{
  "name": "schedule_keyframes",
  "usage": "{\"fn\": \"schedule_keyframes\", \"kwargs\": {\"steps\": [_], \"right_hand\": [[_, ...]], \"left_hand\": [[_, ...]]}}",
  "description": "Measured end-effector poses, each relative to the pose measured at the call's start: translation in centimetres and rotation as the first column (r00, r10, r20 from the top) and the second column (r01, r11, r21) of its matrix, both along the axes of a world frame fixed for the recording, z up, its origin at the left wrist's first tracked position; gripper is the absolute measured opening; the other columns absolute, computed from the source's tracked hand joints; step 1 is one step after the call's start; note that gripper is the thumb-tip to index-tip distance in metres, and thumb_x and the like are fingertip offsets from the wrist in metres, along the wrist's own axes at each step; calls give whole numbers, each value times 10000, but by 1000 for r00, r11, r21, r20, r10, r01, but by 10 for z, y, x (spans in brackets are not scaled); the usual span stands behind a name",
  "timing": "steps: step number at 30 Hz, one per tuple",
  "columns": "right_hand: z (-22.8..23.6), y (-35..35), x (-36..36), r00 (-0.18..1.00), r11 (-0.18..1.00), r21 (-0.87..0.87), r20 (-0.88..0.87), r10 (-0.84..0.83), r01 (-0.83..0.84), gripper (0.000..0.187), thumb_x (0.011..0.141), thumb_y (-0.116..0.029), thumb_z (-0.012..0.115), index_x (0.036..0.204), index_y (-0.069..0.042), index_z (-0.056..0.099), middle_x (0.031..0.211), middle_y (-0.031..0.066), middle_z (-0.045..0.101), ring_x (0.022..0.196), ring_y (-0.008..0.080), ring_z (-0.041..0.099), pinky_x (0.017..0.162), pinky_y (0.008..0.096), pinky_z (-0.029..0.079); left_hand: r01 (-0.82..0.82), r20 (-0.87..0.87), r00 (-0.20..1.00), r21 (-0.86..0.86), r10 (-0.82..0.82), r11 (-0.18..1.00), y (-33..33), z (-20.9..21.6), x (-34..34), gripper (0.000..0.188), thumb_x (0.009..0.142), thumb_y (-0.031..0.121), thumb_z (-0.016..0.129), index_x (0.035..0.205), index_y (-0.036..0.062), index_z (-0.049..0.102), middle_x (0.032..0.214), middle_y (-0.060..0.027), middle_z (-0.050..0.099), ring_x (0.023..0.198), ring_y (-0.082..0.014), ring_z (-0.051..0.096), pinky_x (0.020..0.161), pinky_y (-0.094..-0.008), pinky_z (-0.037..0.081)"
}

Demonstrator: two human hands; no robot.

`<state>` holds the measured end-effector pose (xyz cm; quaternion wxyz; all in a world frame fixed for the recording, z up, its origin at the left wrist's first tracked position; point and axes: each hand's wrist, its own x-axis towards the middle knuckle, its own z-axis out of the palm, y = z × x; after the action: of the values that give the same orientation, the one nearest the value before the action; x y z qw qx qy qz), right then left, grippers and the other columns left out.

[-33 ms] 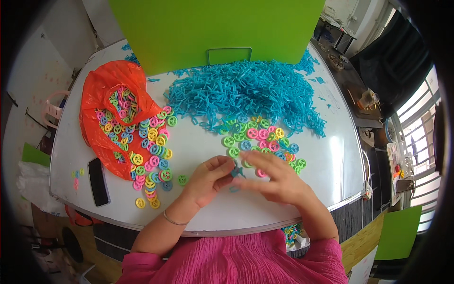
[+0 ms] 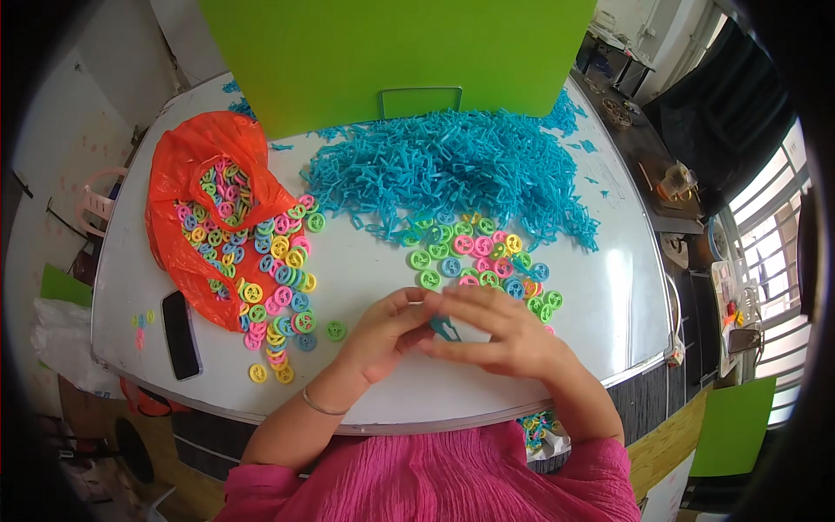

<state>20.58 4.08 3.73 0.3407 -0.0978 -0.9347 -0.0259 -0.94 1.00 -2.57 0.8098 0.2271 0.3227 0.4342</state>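
Note:
In front of my chest, both hands meet over the near part of the white table. My left hand is closed in a pinch on a small teal-blue plastic piece. From the other side my right hand reaches over, its fingers and thumb closed around the same piece. The fingers partly cover it, so its full shape is hidden. Just beyond the right hand lie loose plastic rings in pink, green, yellow and blue. A large heap of blue plastic pieces spreads behind them.
At the left, a red plastic bag spills more coloured rings onto the white table. A black phone lies near the left edge. Behind the blue heap stands a green panel with a metal handle.
My right hand has come closer to my left, its spread fingers drawing in around the blue piece. The left hand has barely moved.

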Motion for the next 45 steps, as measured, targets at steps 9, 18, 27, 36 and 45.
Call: {"fn": "schedule_keyframes", "kwargs": {"steps": [9, 18, 27, 36, 45], "right_hand": [[-8, 22, 3, 758, 186, -865, 281, -588, 465, 273, 856, -223, 704, 1047, -38, 642, 796, 101, 695, 665, 143, 658, 591, 300, 497], [-23, 42, -30, 614, 417, -451, 565, -551, 789, 415, 776, -383, 744, 1015, -54, 663, 710, 141, 673, 675, 298, 671, 632, 392, 513], [-3, -6, -14, 855, 534, -685, 275, -441, 496, 362, 851, -312, 717, 1097, -63, 623, 645, 62, 617, 589, 164, 629, 541, 289, 465], [-12, -5, 1, 966, -109, -974, -174, -191, -198, 338, 993, -207, 546, 1269, -13, 517, 840, 36, 620, 809, 100, 605, 697, 238, 469], [-26, -5, -7, 973, 82, -990, -132, -189, -119, 287, 963, -118, 586, 1229, -21, 633, 957, 55, 670, 892, 128, 627, 820, 266, 505]], "left_hand": [[-47, -277, 958, 101, 74, 994, 0, 15, 7, 340, 997, 322, 529, 1221, 67, 548, 1101, -58, 617, 931, -134, 602, 798, -286, 504], [-107, -403, 899, 177, 171, 978, 2, 11, 5, 288, 990, 212, 536, 1234, 60, 551, 1117, -56, 609, 961, -141, 600, 803, -287, 498], [9, -432, 898, 192, 77, 981, -2, 16, 6, 251, 984, 195, 551, 1110, -10, 620, 941, -63, 665, 831, -143, 641, 758, -277, 534], [86, -88, 992, -65, -91, 994, -6, 21, 9, 251, 991, 221, 498, 1073, 27, 634, 896, -59, 663, 769, -115, 617, 668, -242, 482], [57, -401, 916, 165, 14, 985, -15, 24, 15, 234, 999, 218, 449, 902, 40, 566, 729, 5, 526, 664, -68, 501, 593, -231, 416]]}}
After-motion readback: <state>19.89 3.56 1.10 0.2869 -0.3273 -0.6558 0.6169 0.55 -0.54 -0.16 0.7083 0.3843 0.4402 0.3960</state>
